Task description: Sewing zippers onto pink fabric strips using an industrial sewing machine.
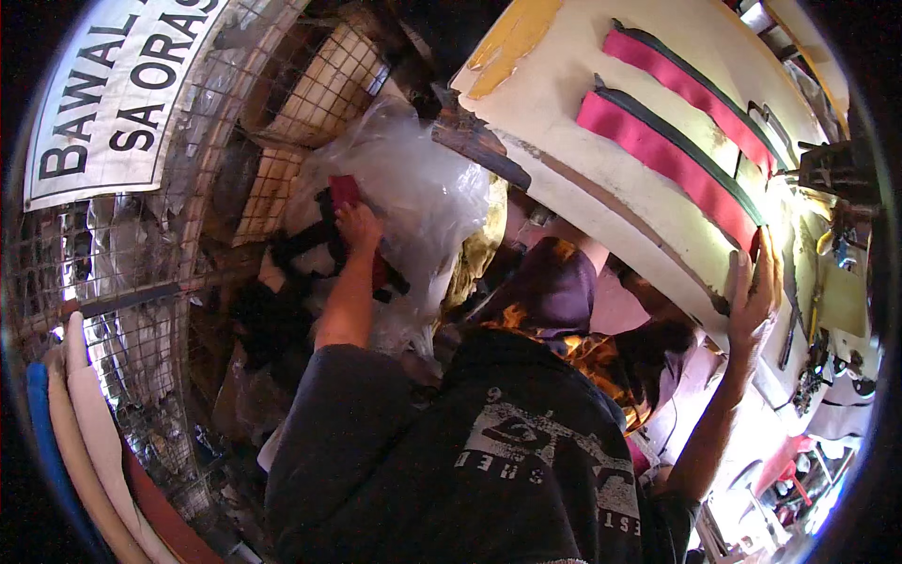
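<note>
To the left, my left hand (359, 226) is closed on a red fabric piece (345, 191) with black edging, above a clear plastic bag (413, 179). More black strips (305, 246) lie beside that hand. On the right, my right hand (757, 293) rests at the table's edge with its fingers stretched out. Its fingertips lie at the near end of a red fabric strip with a black edge (662, 158). A second such red strip (691, 86) lies farther back on the pale table (564, 113).
A wire mesh wall (122, 254) with a white printed sign (113, 103) stands at the left. Rolls of sheet material (89, 442) lean at the lower left. A bright lamp (782, 202) lights the table's right end, where tools and parts are cluttered.
</note>
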The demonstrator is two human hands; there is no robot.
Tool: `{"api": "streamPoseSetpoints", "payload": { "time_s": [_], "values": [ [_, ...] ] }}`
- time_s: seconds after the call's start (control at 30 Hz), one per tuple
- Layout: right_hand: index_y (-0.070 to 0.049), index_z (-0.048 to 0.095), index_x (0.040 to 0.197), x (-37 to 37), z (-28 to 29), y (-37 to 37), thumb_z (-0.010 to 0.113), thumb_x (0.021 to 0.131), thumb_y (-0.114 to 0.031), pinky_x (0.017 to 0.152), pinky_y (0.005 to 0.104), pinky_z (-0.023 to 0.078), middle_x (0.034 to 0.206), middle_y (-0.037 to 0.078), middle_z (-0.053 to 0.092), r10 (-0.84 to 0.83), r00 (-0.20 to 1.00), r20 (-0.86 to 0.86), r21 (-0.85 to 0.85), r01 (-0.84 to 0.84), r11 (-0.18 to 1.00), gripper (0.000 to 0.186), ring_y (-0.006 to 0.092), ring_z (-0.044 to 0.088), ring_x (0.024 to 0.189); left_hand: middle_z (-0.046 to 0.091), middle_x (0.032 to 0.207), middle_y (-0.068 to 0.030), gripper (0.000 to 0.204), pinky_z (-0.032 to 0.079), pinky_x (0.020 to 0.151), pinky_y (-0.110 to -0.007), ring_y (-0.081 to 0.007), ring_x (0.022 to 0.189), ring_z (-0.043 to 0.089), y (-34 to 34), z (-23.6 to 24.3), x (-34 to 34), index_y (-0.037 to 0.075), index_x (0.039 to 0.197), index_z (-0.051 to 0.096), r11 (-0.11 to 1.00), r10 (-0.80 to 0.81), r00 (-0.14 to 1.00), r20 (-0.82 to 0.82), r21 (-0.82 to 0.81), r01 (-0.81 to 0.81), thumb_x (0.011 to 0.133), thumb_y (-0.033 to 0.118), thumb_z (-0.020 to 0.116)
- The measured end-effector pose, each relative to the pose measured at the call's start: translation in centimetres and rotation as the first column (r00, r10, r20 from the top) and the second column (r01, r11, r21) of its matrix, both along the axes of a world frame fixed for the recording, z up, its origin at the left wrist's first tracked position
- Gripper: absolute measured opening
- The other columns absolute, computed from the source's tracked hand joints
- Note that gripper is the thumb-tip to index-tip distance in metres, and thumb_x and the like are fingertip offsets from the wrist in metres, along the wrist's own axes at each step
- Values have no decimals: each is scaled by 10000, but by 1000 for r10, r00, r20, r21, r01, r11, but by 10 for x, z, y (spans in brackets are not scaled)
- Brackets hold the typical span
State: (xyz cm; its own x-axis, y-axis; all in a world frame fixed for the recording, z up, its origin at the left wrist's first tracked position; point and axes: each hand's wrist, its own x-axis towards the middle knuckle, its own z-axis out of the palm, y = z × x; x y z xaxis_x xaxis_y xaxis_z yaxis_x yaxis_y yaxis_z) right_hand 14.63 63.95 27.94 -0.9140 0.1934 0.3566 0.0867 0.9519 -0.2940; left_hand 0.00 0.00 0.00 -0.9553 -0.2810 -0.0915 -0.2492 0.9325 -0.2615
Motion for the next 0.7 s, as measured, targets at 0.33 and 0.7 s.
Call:
{"api": "streamPoseSetpoints", "payload": {
  "time_s": [0.33, 0.7],
  "values": [
    [2, 587, 1361, 3, 15, -13, 709, 947, -264, 993, 469, 483, 1187, 217, 667, -86, 994, -68, 59, 90, 994, 506, 392, 623, 1116, 678, 1257, -201, 455, 509, 997, -487, -380, 1133, 649, -97, -75, -24, -11, 1234, 684, 895, -257, 914, -313, 281, 347, 852, 231, 741],
    [-21, 597, 1304, 8, 15, -9, 749, 903, -307, 1040, 495, 449, 1148, 209, 654, -89, 980, -177, 22, 95, 995, 516, 404, 603, 1123, 684, 1021, -133, 288, 557, 720, -378, -253, 829, 655, -62, 20, -62, -49, 1212, 651, 437, 517, 817, -256, 899, 5, 965, 65, 556]
  ]
}}
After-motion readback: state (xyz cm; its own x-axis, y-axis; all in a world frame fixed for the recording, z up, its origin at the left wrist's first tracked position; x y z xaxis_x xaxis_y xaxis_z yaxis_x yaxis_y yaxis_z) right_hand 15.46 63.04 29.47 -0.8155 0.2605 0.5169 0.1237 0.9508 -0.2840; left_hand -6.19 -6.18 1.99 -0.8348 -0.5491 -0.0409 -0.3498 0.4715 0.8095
